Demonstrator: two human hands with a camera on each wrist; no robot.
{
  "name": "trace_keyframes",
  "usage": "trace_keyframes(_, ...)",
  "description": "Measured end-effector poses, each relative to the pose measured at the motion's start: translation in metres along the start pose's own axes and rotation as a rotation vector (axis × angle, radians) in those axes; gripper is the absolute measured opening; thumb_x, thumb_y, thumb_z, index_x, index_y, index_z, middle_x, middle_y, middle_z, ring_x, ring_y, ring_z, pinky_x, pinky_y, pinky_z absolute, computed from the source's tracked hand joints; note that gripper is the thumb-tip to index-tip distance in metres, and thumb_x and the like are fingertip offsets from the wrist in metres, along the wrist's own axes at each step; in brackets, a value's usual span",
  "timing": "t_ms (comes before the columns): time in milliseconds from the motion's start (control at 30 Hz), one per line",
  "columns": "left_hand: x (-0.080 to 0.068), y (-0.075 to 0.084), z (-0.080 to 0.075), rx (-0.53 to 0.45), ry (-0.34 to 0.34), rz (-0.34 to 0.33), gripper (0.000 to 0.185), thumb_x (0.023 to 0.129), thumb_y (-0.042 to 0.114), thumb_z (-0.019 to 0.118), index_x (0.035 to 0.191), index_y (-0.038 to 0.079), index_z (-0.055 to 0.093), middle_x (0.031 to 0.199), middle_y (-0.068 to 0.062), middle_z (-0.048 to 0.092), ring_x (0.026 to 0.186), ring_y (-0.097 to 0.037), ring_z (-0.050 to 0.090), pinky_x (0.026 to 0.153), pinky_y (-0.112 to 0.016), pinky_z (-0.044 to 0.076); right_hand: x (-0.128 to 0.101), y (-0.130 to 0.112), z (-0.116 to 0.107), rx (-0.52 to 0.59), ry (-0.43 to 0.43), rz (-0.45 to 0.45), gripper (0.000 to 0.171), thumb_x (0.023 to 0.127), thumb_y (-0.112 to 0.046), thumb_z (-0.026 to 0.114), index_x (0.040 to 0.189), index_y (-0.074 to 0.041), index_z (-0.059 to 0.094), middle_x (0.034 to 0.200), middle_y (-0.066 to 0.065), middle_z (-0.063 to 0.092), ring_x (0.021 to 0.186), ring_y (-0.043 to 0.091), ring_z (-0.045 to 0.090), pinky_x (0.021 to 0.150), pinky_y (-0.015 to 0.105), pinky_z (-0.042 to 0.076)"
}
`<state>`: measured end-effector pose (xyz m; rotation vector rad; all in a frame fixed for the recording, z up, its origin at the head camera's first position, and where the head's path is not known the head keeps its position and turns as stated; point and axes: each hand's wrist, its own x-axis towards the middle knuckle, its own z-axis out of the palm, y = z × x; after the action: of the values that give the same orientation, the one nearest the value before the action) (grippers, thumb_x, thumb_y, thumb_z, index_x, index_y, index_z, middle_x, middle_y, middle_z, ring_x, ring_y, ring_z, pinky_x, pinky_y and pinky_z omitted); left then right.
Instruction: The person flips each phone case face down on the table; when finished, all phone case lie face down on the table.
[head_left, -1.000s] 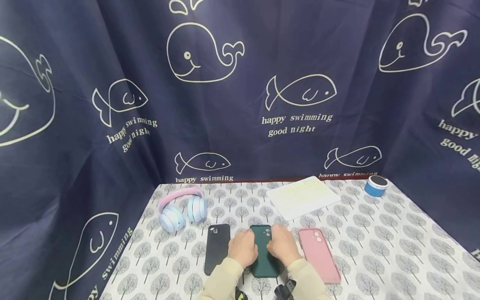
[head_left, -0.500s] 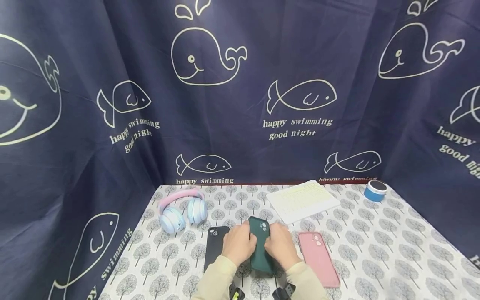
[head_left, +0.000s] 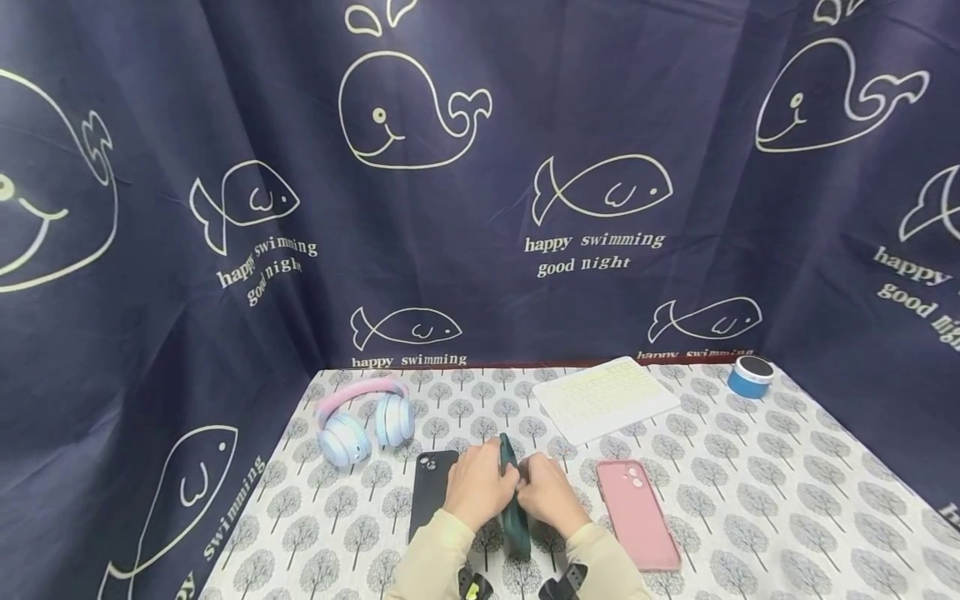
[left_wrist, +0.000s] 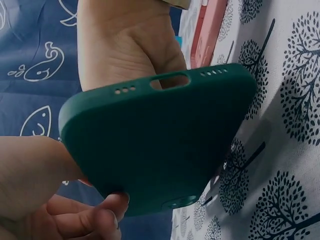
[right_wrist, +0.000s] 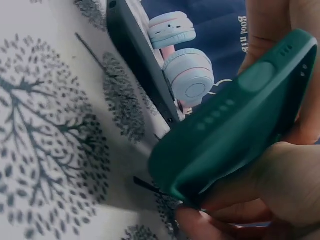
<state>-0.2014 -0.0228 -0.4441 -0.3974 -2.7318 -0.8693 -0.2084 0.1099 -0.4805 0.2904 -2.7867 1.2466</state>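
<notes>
- Head view: both hands meet low in the middle, and the green case (head_left: 513, 500) is up off the surface (head_left: 750, 500), tipped on its long edge between them. The left hand (head_left: 478, 487) has its fingers curled round the case's left face, the right hand (head_left: 547, 496) wraps the other face, so both are closed on it.
- Just left of the left fingers lies the black case (head_left: 433, 492), flat, camera hole up. Right of the right fingers, a little apart, the pink case (head_left: 637, 512) lies flat too. Beyond the fingers: headphones (head_left: 360, 417) far left, keyboard (head_left: 603, 398) behind, a small blue speaker (head_left: 750, 377) well off to the right.
- Left wrist view: we see the green case (left_wrist: 160, 145) from its bottom end, port slot and speaker holes showing. A left fingertip hooks under its lower edge, the thumb presses the near side, and the right hand (left_wrist: 125, 45) grips from behind. The pink case (left_wrist: 207, 30) peeks out past it.
- Right wrist view: the green case (right_wrist: 235, 125) is tilted clear of the surface, side buttons facing us, right fingers (right_wrist: 260, 175) cupped beneath and round it. The black case (right_wrist: 140, 55) and headphones (right_wrist: 185, 70) sit beyond the fingers.
- My read: the pickup is done and the case is lifted and being turned on edge. Whether a phone sits inside, I can't tell. The black and pink cases look untouched.
</notes>
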Motion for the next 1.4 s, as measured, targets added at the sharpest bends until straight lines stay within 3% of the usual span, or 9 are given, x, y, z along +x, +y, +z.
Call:
trace_keyframes(67, 0.0005, 0.0006, -0.0004, 0.011, -0.002, 0.001, 0.042, 0.079, 0.017, 0.065, 0.115, -0.005, 0.067, 0.061, -0.002, 0.056, 0.054, -0.016, 0.050, 0.048, -0.034, 0.042, 0.0005, 0.0016, 0.0015, 0.007, -0.002, -0.006, 0.014, 0.072, 0.007, 0.058, 0.078, 0.000, 0.068, 0.061, 0.000, 0.057, 0.049, 0.012, 0.051, 0.044, 0.027, 0.044)
trace_keyframes(233, 0.0014, 0.0001, 0.0009, 0.016, -0.014, 0.021, 0.022, 0.078, 0.017, 0.066, 0.095, 0.003, 0.068, 0.058, 0.002, 0.051, 0.053, -0.015, 0.048, 0.046, -0.032, 0.040, 0.0008, 0.0023, 0.0038, 0.020, -0.006, 0.022, 0.008, 0.077, 0.001, 0.061, 0.078, -0.002, 0.068, 0.060, -0.001, 0.057, 0.050, 0.013, 0.052, 0.045, 0.028, 0.044)
trace_keyframes(367, 0.0015, -0.0005, 0.0023, 0.001, -0.035, 0.053, 0.018, 0.079, 0.017, 0.066, 0.093, 0.005, 0.067, 0.056, 0.005, 0.047, 0.052, -0.012, 0.045, 0.046, -0.030, 0.037, 0.0011, 0.0007, 0.0053, -0.012, 0.011, 0.028, 0.006, 0.078, 0.000, 0.063, 0.076, -0.004, 0.068, 0.061, -0.001, 0.059, 0.053, 0.013, 0.053, 0.050, 0.029, 0.046)
trace_keyframes(700, 0.0005, -0.0009, 0.0052, -0.006, -0.075, 0.096, 0.038, 0.084, 0.018, 0.069, 0.115, -0.003, 0.067, 0.053, 0.009, 0.047, 0.051, -0.008, 0.046, 0.050, -0.029, 0.041, 0.0024, 0.0013, 0.0074, -0.084, 0.066, -0.006, 0.005, 0.078, -0.003, 0.066, 0.080, -0.001, 0.070, 0.067, 0.004, 0.063, 0.058, 0.016, 0.054, 0.056, 0.032, 0.048)
trace_keyframes(867, 0.0006, -0.0030, 0.0073, -0.004, -0.063, 0.114, 0.040, 0.084, 0.018, 0.069, 0.117, -0.003, 0.066, 0.048, 0.013, 0.042, 0.045, -0.005, 0.041, 0.045, -0.026, 0.036, 0.0030, 0.0023, 0.0073, -0.057, 0.060, -0.007, 0.010, 0.078, -0.004, 0.066, 0.084, 0.003, 0.070, 0.064, 0.002, 0.061, 0.054, 0.014, 0.050, 0.051, 0.029, 0.045)
trace_keyframes(1067, 0.0007, -0.0012, 0.0050, 0.001, -0.062, 0.113, 0.042, 0.083, 0.019, 0.070, 0.119, -0.003, 0.066, 0.046, 0.014, 0.040, 0.043, -0.004, 0.039, 0.044, -0.025, 0.034, 0.0036, 0.0039, 0.0065, -0.063, 0.075, -0.020, 0.013, 0.076, -0.002, 0.066, 0.087, 0.004, 0.070, 0.070, 0.007, 0.065, 0.060, 0.018, 0.057, 0.057, 0.033, 0.050)
trace_keyframes(1300, 0.0002, -0.0020, 0.0053, -0.027, -0.076, 0.097, 0.046, 0.086, 0.022, 0.070, 0.123, -0.004, 0.064, 0.048, 0.014, 0.044, 0.044, -0.004, 0.041, 0.046, -0.025, 0.035, 0.0043, 0.0066, 0.0051, -0.068, 0.077, -0.034, 0.013, 0.072, 0.001, 0.065, 0.084, 0.002, 0.070, 0.069, 0.006, 0.065, 0.062, 0.019, 0.056, 0.059, 0.034, 0.049)
trace_keyframes(1400, 0.0000, -0.0040, 0.0058, -0.048, -0.092, 0.087, 0.045, 0.090, 0.025, 0.068, 0.124, -0.003, 0.063, 0.053, 0.015, 0.047, 0.046, -0.003, 0.043, 0.046, -0.024, 0.036, 0.0038, 0.0079, 0.0025, -0.014, 0.031, -0.007, 0.010, 0.075, 0.001, 0.064, 0.083, 0.002, 0.070, 0.064, 0.006, 0.063, 0.057, 0.017, 0.056, 0.054, 0.033, 0.049)
